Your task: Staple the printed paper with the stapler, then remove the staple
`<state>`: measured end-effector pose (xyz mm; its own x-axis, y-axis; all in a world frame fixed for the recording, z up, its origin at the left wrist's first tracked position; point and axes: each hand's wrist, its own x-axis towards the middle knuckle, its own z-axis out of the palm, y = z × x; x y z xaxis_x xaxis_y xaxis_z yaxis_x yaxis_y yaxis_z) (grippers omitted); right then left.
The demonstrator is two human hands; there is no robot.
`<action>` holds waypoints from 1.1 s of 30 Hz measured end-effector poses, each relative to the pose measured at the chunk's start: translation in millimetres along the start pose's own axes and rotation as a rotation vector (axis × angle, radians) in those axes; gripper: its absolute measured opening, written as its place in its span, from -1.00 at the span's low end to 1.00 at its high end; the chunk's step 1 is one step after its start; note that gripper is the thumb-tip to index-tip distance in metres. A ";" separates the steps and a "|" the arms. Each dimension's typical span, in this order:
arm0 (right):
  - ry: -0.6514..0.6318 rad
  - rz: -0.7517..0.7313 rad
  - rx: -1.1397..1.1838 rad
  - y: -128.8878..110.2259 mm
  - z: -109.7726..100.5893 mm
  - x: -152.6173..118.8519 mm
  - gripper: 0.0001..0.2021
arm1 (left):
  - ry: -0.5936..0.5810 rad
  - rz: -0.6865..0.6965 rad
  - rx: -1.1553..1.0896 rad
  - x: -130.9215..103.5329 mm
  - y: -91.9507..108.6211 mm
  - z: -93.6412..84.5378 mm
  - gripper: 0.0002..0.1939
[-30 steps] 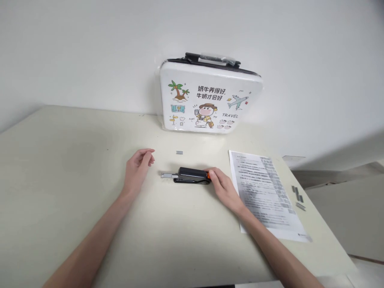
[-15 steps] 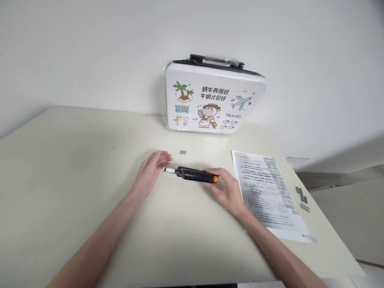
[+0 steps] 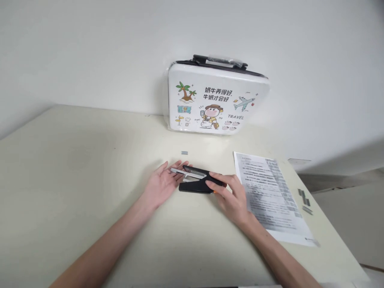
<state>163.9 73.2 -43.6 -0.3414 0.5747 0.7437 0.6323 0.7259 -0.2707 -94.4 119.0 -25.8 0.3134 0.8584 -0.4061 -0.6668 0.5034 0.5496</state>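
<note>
A black stapler [image 3: 196,186] lies sideways in my right hand [image 3: 231,194], whose fingers and thumb grip its rear end near a bit of orange. Its jaws are spread, and a silver metal magazine sticks out between them to the left. My left hand [image 3: 163,182] is palm up with fingers stretched out, beside and partly behind the stapler's front end; whether it touches the stapler I cannot tell. A short grey strip of staples [image 3: 184,153] lies on the table just beyond my hands.
A white case [image 3: 220,100] with cartoon prints and a black handle stands against the wall at the back. On the right of the table [image 3: 75,168] lies a printed sheet [image 3: 267,200]. Several grey staple strips [image 3: 304,198] sit near the right edge.
My right hand has turned the stapler over onto its side, so its spread jaws now show. My left hand has rolled palm up and moved slightly right and nearer.
</note>
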 end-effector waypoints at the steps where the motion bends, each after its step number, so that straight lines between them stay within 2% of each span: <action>1: 0.004 0.004 -0.006 0.7 -0.3 -0.5 -0.38 | 0.016 -0.004 -0.009 0.3 0.1 0.0 -0.68; 7: 0.082 0.013 -0.037 -0.8 -3.6 3.4 -0.41 | 0.078 0.012 0.003 -0.2 2.4 3.6 -0.73; 11: 0.114 0.025 -0.057 -1.7 -6.0 6.4 -0.45 | 0.070 0.040 0.036 0.4 2.0 3.1 -0.78; 15: 0.157 0.080 -0.070 -2.1 -8.5 9.1 -0.51 | 0.109 0.181 0.141 1.6 3.9 -1.0 -0.88; 20: 0.205 0.155 -0.033 -2.8 -9.4 13.8 -0.53 | 0.196 0.371 0.313 -1.5 6.8 -2.4 -0.78; 27: 0.202 0.241 0.015 1.4 -5.0 12.8 -0.64 | 0.117 0.514 0.883 -11.0 0.2 -0.5 -0.54; 30: 0.203 0.262 0.028 4.7 -3.7 11.5 -0.67 | 0.113 0.540 0.971 -14.5 -1.0 1.3 -0.46; 33: 0.201 0.280 0.041 5.8 -2.3 10.8 -0.69 | 0.015 0.545 1.011 -18.3 -6.3 6.5 -0.48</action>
<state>165.4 82.8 -35.8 -0.0123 0.6706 0.7417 0.6521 0.5677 -0.5025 -91.5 100.8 -17.1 0.1374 0.9887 0.0604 0.1390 -0.0796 0.9871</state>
